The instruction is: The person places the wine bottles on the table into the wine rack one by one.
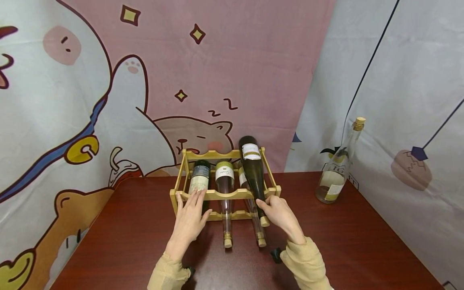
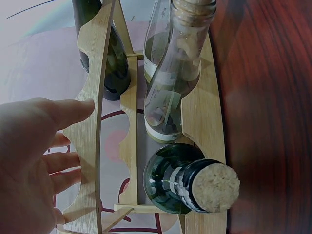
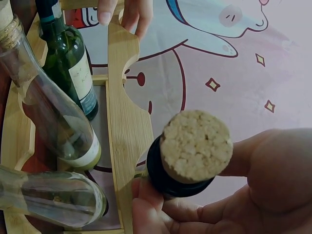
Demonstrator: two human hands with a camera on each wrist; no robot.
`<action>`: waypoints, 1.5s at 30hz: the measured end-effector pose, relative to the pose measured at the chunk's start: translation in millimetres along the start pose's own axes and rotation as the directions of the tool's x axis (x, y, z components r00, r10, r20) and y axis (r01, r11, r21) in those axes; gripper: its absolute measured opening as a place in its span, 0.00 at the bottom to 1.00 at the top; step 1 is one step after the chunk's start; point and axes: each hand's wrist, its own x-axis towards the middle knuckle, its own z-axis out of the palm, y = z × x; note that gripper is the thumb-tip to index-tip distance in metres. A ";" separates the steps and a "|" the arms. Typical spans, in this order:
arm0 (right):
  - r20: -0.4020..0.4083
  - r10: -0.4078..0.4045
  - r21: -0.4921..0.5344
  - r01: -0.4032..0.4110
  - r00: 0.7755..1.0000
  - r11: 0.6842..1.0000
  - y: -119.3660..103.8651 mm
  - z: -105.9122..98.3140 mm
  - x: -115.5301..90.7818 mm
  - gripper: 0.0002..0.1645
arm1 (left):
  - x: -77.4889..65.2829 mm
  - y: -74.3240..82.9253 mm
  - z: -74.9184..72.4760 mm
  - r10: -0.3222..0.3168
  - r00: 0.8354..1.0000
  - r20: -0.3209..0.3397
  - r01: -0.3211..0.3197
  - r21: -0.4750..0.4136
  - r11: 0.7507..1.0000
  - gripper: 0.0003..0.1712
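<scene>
A small wooden wine rack (image 1: 237, 195) stands at the back of the table. My left hand (image 1: 190, 215) holds the left part of its upper front rail, thumb and fingers on opposite sides of the rail. With my right hand (image 1: 280, 211) I grip a dark wine bottle (image 1: 254, 173) by the neck, close to its cork (image 3: 196, 146). That bottle slants over the rack's upper right, base high at the back, neck towards me. On the lower level lie a green bottle (image 1: 199, 181), a clear bottle (image 1: 226, 217) and another clear bottle (image 1: 259, 231), partly hidden behind the dark one.
A clear corked bottle (image 1: 332, 181) with a pale label stands upright at the right rear of the reddish-brown table (image 1: 119, 241). A cartoon-printed cloth (image 1: 253, 80) hangs right behind the rack. Two corked necks stick out beyond the rack's front.
</scene>
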 end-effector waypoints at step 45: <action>-0.740 0.068 0.079 -0.014 0.670 0.997 115.5 -82.3 44.3 0.27 | -0.8 -0.4 0.4 0.001 1.000 -0.006 -0.001 -0.005 1.000 0.37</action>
